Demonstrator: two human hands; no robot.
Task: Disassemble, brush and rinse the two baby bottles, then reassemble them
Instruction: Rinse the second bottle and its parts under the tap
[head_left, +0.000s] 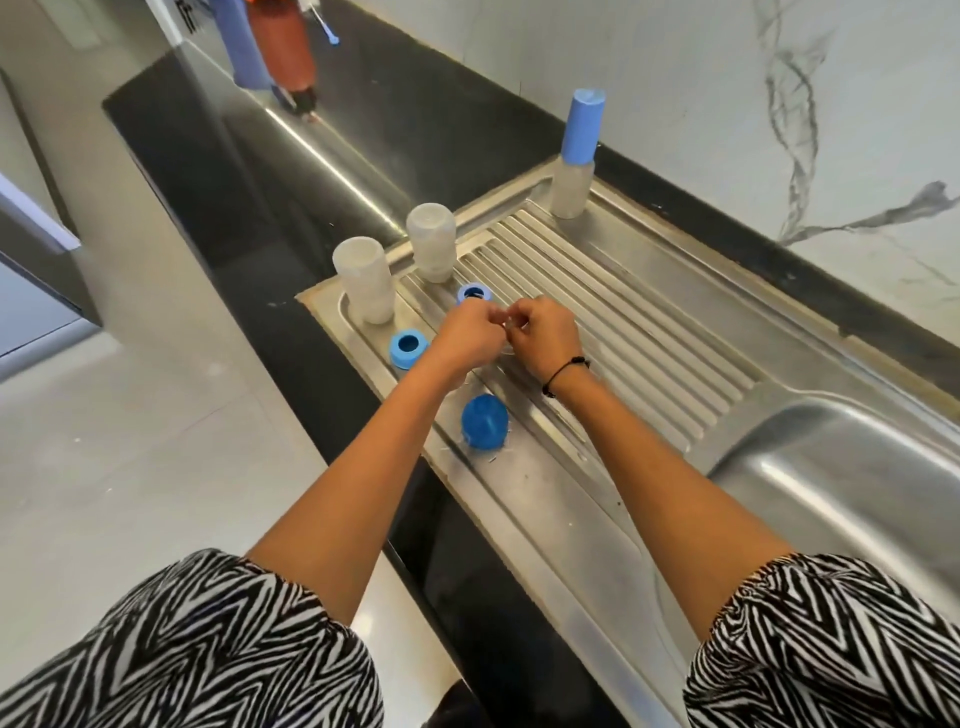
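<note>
Drainboard (649, 291), stainless, ribbed, sloping toward the sink basin (841, 467): serving as the drying station, likely so rinse water is running off the parts.

Bottle bodies, two, translucent: nearer-left one (363, 280) and farther one (431, 241) both standing mouth-down at the left end of the board, presumably draining.

Third bottle (574, 176) with tall blue cap, standing upright at the board's far edge, well apart from the hands.

Dome cap (484, 421), blue, lying on the board between the forearms, near the front rim.

Screw rings, two, blue: one (408, 349) sitting just left of the left wrist, the other (474, 292) sitting just beyond the knuckles.

Left hand (467, 335) and right hand (543, 338): both curling fingers and meeting over the ribs, pinching between them a small clear piece (511, 325), probably a teat; its exact shape is too hidden to tell. It is lying right in the joint pinch, just near of the farther ring, which suggests fitting teat to ring is coming next.
</note>
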